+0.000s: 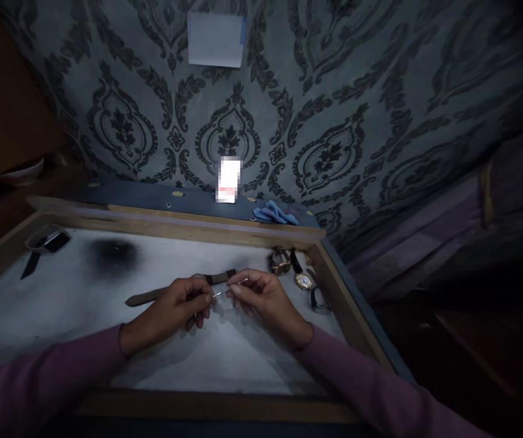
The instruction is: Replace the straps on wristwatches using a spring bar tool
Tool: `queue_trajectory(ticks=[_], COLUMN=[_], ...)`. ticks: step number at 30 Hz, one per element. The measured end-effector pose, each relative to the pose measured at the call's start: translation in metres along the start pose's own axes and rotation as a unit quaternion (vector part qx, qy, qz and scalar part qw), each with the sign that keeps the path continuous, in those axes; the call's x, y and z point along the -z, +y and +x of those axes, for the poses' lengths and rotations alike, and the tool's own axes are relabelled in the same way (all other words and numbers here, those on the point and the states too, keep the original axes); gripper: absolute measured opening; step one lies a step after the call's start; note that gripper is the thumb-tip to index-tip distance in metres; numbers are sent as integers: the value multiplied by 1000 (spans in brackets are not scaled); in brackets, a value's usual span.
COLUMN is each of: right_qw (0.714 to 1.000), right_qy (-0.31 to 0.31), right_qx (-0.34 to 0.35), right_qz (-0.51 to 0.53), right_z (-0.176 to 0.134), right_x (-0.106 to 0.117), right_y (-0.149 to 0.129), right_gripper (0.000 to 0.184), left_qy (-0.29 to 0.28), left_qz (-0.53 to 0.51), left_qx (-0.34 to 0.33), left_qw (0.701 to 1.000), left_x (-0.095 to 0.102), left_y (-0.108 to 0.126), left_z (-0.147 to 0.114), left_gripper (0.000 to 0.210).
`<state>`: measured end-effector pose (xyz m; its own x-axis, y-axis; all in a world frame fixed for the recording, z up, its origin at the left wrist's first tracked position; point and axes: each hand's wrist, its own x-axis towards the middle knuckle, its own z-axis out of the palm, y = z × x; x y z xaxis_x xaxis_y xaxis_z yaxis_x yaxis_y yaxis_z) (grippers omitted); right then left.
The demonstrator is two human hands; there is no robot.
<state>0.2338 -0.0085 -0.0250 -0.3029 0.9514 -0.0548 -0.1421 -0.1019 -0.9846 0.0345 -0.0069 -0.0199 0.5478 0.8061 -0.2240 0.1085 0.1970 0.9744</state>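
In the middle of the white-bottomed tray point(170, 374), my two hands are close together. My right hand point(268, 298) pinches a thin silvery metal tool point(220, 293), whose tip points left toward the other hand. The fingers of my left hand point(181, 304) are pressed together near that tip; whatever is between them is too small to make out. Behind and beside my hands lies a strap watch, its greyish strap point(145, 298) reaching out to the left and its dark strap end point(222, 277) to the right. My left hand partly covers this watch.
Several watches point(304, 280) lie at the tray's right end. A dark-faced watch point(55, 241) is at the far left. Wooden rims point(224, 406) edge the tray. Behind it are a blue cloth point(276, 213) and a bright phone-like rectangle point(228, 179) against the patterned wall.
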Motion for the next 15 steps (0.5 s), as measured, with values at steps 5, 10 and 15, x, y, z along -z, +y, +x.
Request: queue_trajectory(ticks=[5, 10, 15], right_qw=[997, 992, 995], right_qy=[34, 51, 73], right_qx=[-49, -80, -64], right_qz=[49, 87, 39], right_z=[2, 4, 6], right_x=[-2, 1, 5], right_y=[7, 8, 9], right_gripper=[31, 33, 37], left_qy=[-27, -35, -12], left_qz=[-40, -67, -60], left_qx=[34, 54, 62], left_qw=[998, 996, 996], left_x=[0, 3, 9], left_y=[-9, -12, -14], left_z=[4, 7, 8], left_gripper=[34, 35, 33])
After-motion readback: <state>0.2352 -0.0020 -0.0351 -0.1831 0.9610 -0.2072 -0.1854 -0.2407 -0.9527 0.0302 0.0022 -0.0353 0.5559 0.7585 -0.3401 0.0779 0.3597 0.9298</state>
